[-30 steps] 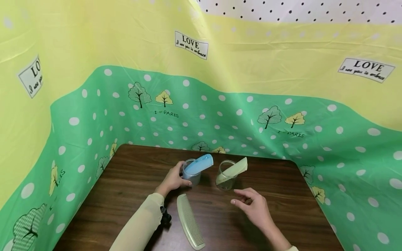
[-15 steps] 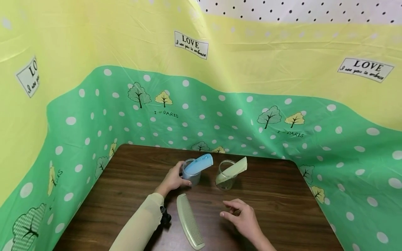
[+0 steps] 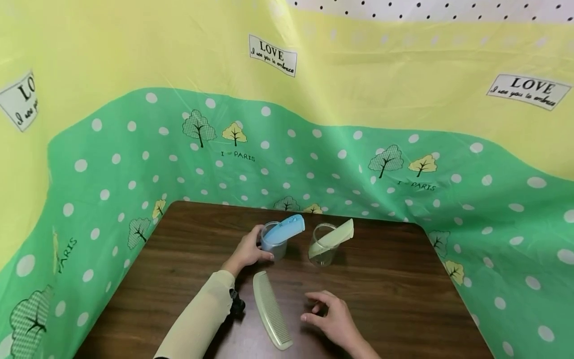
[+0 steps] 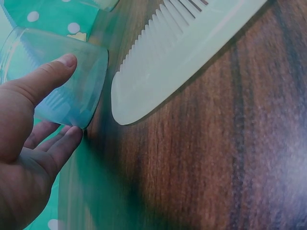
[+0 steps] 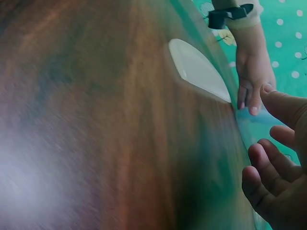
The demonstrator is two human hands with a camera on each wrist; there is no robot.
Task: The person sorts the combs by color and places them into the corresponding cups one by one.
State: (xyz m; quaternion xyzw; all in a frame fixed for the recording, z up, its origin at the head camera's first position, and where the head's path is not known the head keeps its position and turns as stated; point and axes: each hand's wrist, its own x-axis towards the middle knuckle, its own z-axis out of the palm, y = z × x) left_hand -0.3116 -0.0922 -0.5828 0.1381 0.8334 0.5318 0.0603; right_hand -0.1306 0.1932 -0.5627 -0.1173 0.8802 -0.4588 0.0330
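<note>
In the head view my left hand [image 3: 244, 252] holds a clear plastic cup [image 3: 274, 249], thumb at its near side and fingers round the far side. A blue comb [image 3: 287, 229] leans out of that cup to the right. My right hand [image 3: 333, 317] hovers over the table with loosely bent fingers and nothing between them. Left of its fingertips lies a large pale green comb [image 3: 271, 314], teeth facing right. Seen from the left wrist, the thumb lies across the cup [image 4: 91, 72] and the fingertips are at its base, with the pale comb [image 4: 163, 76] close by.
A second clear cup [image 3: 322, 258] stands to the right of the held one, with a pale yellow-green comb [image 3: 337, 236] leaning out of it. The dark wooden table [image 3: 403, 299] is bordered by a green and yellow printed curtain [image 3: 287, 139] at the back and sides.
My right hand has moved left and toward me, from near the second cup to beside the large comb. My left hand keeps its hold on the cup. The head view has tilted slightly.
</note>
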